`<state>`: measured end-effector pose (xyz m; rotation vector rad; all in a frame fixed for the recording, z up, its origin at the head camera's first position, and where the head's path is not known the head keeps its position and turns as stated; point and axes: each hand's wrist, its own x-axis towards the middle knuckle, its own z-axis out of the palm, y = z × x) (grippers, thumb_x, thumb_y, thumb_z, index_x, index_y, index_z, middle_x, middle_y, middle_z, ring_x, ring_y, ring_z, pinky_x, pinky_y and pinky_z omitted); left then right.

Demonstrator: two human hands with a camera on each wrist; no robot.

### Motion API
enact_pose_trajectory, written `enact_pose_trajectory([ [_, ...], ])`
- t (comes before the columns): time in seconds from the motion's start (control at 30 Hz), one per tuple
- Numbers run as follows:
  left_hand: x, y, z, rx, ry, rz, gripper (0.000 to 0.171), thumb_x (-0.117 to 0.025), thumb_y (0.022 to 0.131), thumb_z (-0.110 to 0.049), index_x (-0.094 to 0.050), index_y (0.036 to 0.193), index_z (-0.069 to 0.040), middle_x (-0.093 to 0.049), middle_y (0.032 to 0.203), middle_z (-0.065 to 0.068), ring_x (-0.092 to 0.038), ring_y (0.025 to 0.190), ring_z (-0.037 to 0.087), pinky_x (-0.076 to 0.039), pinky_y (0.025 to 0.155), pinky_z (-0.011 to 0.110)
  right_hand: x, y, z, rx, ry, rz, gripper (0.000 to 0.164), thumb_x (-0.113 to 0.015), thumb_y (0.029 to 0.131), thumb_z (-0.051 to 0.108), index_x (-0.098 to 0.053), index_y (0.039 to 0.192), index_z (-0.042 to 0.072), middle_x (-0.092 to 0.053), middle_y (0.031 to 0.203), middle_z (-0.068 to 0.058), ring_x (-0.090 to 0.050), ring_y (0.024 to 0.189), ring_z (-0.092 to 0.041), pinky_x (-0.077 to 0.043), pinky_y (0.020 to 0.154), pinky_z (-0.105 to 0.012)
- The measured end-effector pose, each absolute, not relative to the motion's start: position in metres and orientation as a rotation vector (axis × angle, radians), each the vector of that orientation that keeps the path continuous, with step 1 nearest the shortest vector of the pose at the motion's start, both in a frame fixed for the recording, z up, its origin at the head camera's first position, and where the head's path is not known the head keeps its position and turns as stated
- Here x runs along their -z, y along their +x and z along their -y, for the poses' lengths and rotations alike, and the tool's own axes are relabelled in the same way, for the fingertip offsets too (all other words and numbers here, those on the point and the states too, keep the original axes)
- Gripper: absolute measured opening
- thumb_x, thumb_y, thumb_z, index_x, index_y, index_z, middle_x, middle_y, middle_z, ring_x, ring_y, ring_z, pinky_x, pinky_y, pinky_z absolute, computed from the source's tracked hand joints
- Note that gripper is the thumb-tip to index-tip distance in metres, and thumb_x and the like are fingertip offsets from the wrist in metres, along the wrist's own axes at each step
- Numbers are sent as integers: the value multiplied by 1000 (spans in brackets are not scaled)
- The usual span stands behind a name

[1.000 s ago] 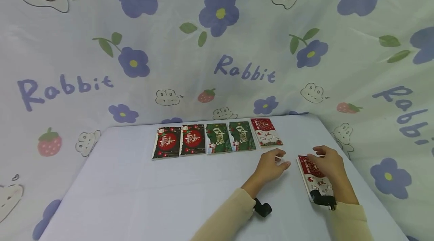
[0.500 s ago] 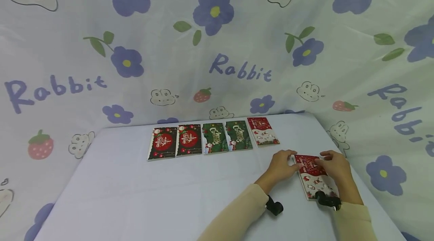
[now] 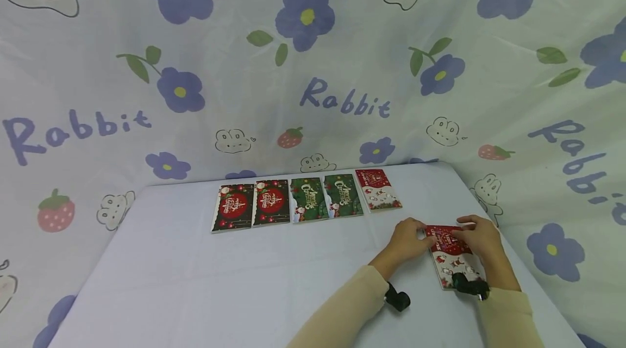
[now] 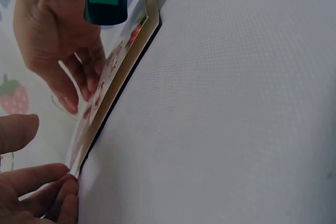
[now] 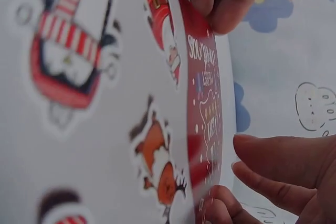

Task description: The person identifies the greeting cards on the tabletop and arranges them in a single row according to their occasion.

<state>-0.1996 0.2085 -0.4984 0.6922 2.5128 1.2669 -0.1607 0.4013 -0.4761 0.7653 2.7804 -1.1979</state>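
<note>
A red-and-white Christmas card [image 3: 446,263] with a thick pale edge lies at the table's right. My left hand [image 3: 405,242] touches its upper left corner, fingertips at the edge and thumb held apart in the left wrist view. On the other side, my right hand [image 3: 481,242] has its fingers at the card's upper right edge. The right wrist view shows reindeer and Santa figures on the card [image 5: 202,103], with my right thumb [image 5: 278,156] raised off its top edge. My right wrist and its camera hide the card's lower right corner.
Along the back of the white table [image 3: 235,288] runs a row of cards: two dark red ones, such as this left card [image 3: 233,207], two green ones [image 3: 309,199], and a tilted red-and-white one [image 3: 379,190]. A printed curtain [image 3: 264,92] hangs close behind.
My left hand has moved right, from bare table to the near card's left corner. My right hand has drawn back slightly toward the card's right edge. The head view has shifted a little.
</note>
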Motion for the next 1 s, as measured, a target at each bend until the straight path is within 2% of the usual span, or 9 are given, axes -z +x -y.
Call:
enact_pose_trajectory([
  [0.1,499,-200,-208,-1280,732,-2504,34,-75,98,-27,-76,123,-3,-69,121,2,-62,119,12,-46,103,26,475,-161,-401,1211,757,-2775,50,-71,97,9,-53,139,-11,-55,132,-41,-61,111,-52,-58,79,-46],
  [0.23,499,-200,-206,-1292,753,-2493,33,-73,98,-26,-77,122,-3,-69,119,2,-62,116,12,-47,102,26,474,-162,-400,1247,800,-2761,45,-70,97,6,-56,136,-10,-57,126,-38,-61,109,-50,-57,77,-44],
  [0.33,499,-200,-205,-1295,734,-2488,34,-73,99,-26,-76,124,-3,-69,119,2,-62,116,12,-47,102,26,475,-161,-399,1310,845,-2723,40,-69,98,4,-58,134,-9,-57,123,-34,-60,109,-47,-56,72,-37],
  [0.57,499,-199,-202,-1381,646,-2450,37,-75,98,-25,-73,128,-4,-68,122,3,-61,118,12,-47,103,28,479,-158,-400,1451,832,-2691,38,-66,102,5,-59,137,-9,-55,134,-33,-55,117,-44,-54,78,-36],
  [0.73,505,-200,-202,-1522,631,-2394,38,-76,97,-18,-71,132,-7,-69,118,5,-62,108,10,-49,94,24,479,-156,-400,1533,770,-2698,40,-68,102,7,-59,138,-8,-57,132,-28,-59,111,-33,-52,69,-21],
  [0.9,507,-202,-201,-1662,626,-2323,30,-78,94,-7,-74,124,-7,-73,108,3,-65,92,4,-51,82,18,476,-156,-398,1592,692,-2716,40,-70,102,8,-59,136,-10,-61,120,-20,-61,97,-18,-52,71,-18],
  [1.0,506,-202,-199,-1695,591,-2292,29,-79,93,-4,-76,121,-9,-72,105,0,-62,85,-1,-52,73,17,475,-157,-397,1609,681,-2707,40,-69,102,8,-59,136,-9,-61,118,-17,-60,95,-14,-52,72,-19],
])
